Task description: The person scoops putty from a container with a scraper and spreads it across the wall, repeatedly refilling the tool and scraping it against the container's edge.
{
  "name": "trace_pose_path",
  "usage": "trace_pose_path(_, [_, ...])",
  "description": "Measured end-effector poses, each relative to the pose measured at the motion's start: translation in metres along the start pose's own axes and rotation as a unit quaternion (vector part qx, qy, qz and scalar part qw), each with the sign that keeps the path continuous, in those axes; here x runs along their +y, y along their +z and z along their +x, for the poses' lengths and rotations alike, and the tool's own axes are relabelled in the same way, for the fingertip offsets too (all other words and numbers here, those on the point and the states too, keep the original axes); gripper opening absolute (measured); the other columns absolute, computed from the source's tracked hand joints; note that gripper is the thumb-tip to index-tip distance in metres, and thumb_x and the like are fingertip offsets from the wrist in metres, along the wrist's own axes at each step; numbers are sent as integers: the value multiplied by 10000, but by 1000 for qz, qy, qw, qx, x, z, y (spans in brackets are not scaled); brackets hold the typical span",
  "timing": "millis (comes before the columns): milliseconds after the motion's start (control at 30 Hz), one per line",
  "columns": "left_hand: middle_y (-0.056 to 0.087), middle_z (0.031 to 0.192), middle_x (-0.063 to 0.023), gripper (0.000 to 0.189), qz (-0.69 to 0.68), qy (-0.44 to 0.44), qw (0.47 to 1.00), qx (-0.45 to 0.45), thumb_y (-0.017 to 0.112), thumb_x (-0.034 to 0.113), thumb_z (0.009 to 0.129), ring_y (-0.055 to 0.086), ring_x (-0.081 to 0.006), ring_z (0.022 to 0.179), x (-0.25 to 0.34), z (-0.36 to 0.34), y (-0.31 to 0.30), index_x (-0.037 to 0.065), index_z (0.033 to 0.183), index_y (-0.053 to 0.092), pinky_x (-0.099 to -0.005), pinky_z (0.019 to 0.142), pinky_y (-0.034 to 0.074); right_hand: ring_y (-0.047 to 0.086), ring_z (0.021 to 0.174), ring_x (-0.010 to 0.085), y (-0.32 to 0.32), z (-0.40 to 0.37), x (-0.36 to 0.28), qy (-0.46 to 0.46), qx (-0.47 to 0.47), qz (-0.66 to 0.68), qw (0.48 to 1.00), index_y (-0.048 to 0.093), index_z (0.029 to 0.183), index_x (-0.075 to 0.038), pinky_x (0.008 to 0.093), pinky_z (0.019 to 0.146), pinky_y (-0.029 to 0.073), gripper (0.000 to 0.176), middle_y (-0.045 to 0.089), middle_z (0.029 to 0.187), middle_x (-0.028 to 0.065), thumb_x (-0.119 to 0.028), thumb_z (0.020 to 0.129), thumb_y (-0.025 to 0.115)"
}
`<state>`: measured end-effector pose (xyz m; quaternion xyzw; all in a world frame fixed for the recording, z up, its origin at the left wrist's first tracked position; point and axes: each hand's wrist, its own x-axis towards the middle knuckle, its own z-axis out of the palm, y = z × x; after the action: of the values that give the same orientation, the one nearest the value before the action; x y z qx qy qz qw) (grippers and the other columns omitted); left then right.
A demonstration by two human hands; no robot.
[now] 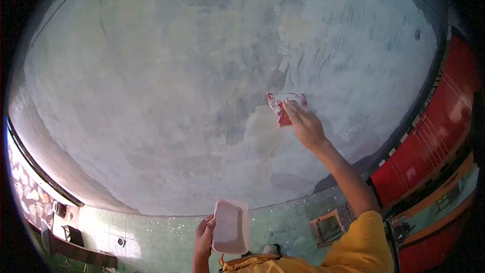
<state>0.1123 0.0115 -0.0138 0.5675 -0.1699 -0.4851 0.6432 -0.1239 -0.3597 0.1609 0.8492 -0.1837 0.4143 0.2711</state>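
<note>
My right hand (307, 127) is stretched up to the wall (166, 81), its fingers pressed over a flat red putty scraper (284, 117). White paste smears the scraper's upper part, and it lies against the wall surface. Patchy grey and pale coating covers the wall, whiter to the right of the scraper. Low in front of my body, my left hand (204, 235) grips the left side of a pale rectangular plastic tub (231, 226). Smooth light-coloured paste seems to be in the tub, though its depth is hard to judge.
Green floor tiles (166, 230) speckled with white drops run along the wall's foot. A small wooden frame (326, 227) lies on the floor at right. Red panels (419, 146) line the right side. At lower left are a dark wooden edge (83, 253) and patterned cloth (30, 192).
</note>
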Motion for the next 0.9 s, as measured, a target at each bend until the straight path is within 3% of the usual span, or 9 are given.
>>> trace_pose_path(133, [664, 1117, -98, 429, 6, 16, 1000, -5, 609, 212, 976, 614, -145, 1004, 4, -1, 2, -57, 1306, 557, -282, 866, 489, 690, 1014, 308, -66, 113, 34, 52, 100, 32, 993, 618, 1280, -73, 393, 861, 555, 388, 702, 1146, 144, 14, 909, 544])
trace_pose_path(233, [666, 1112, -90, 427, -3, 18, 1000, -18, 604, 215, 978, 617, -142, 995, 6, -4, 5, -50, 1310, 557, -279, 858, 491, 675, 986, 354, -90, 194, 65, -28, 206, -71, 976, 587, 1283, -79, 431, 830, 559, 356, 687, 1149, 152, -70, 927, 565])
trace_pose_path(333, [667, 1111, -80, 421, -21, 16, 999, -18, 606, 220, 976, 619, -141, 992, -1, -3, 2, -35, 1309, 566, -280, 855, 493, 678, 1002, 341, -64, 182, 54, 33, 65, -118, 990, 578, 1289, -61, 411, 832, 566, 358, 681, 1168, 167, -85, 933, 560])
trace_pose_path(433, [665, 1119, -64, 413, -23, 24, 999, -16, 602, 234, 976, 619, -138, 990, -1, 0, -1, -20, 1301, 581, -276, 851, 493, 696, 999, 311, -25, 112, 32, -58, 81, -74, 992, 599, 1242, -35, 396, 864, 568, 318, 697, 1141, 171, -67, 930, 546])
trace_pose_path(600, [644, 1102, -28, 446, 4, 68, 998, -4, 601, 319, 973, 588, -116, 910, 3, -10, 10, 13, 1296, 597, -248, 746, 460, 706, 937, 278, -15, 13, -26, 49, -63, 128, 989, 632, 1206, -28, 387, 812, 566, 284, 706, 1103, 168, -106, 938, 577])
trace_pose_path(700, [616, 1024, 3, 487, 21, 107, 994, 6, 605, 364, 964, 529, -80, 797, 5, -7, 22, 29, 1316, 583, -218, 607, 384, 684, 851, 210, -50, 0, -74, 382, -151, 308, 858, 642, 1169, -42, 342, 761, 533, 251, 712, 1026, 99, -187, 968, 599])
trace_pose_path(800, [611, 1005, 9, 464, 29, 135, 990, 15, 587, 335, 979, 500, -37, 736, 27, -6, 45, 33, 1331, 567, -187, 521, 319, 668, 853, 134, -47, -37, -117, 521, -5, 637, 569, 650, 1131, -73, 299, 735, 534, 186, 691, 988, 5, -172, 980, 604])
trace_pose_path(833, [622, 1023, 3, 460, 11, 162, 987, 16, 581, 327, 985, 492, -24, 719, 26, -2, 53, 34, 1339, 560, -180, 495, 294, 650, 845, 95, -59, -42, -135, 564, -21, 655, 502, 642, 1130, -59, 254, 724, 510, 263, 676, 995, -28, -251, 951, 657])
trace_pose_path(900, [641, 1118, -40, 484, 8, 178, 984, 10, 586, 319, 994, 556, -54, 844, 33, -10, 70, 16, 1367, 531, -200, 621, 425, 642, 853, 102, -80, -62, -160, 650, -68, 626, 425, 640, 1136, -64, 245, 728, 495, 319, 672, 1014, -19, -304, 931, 684])
